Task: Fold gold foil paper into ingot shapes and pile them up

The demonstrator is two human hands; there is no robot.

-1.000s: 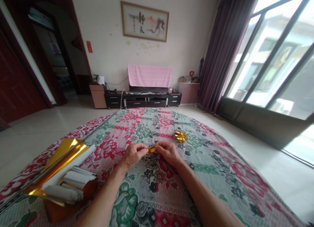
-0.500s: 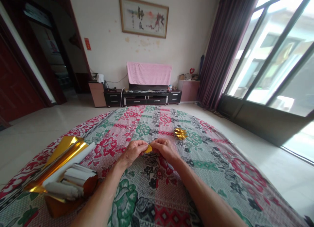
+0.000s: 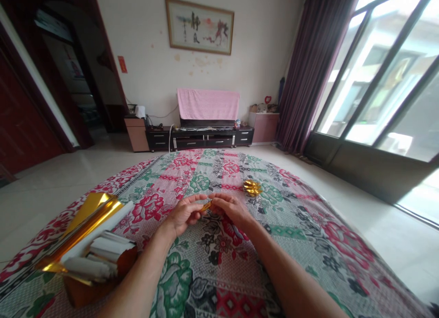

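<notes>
A small folded piece of gold foil paper (image 3: pixel 206 207) is held between my two hands over the middle of the flowered cloth (image 3: pixel 202 281). My left hand (image 3: pixel 187 212) pinches its left end between thumb and fingers. On the other end, my right hand (image 3: pixel 229 207) has its fingertips closed, hiding part of the piece. Beyond my right hand lies a small pile of shiny gold folded pieces (image 3: pixel 253 188). To the left of my left forearm are gold foil sheets (image 3: pixel 91 222) and white-backed stacks of paper (image 3: pixel 111 245).
The cloth covers a wide rounded surface. Past its far edge stand a low black cabinet (image 3: pixel 206 140) and a pink cloth (image 3: pixel 208 104) draped over something. A framed picture (image 3: pixel 200 26) hangs on the wall. A purple curtain (image 3: pixel 313 66) and glass doors are at the right.
The gold paper has turned between my fingers and now shows a narrower edge. My left fingers have shifted and straightened slightly along it. The pile and the sheets stay put.
</notes>
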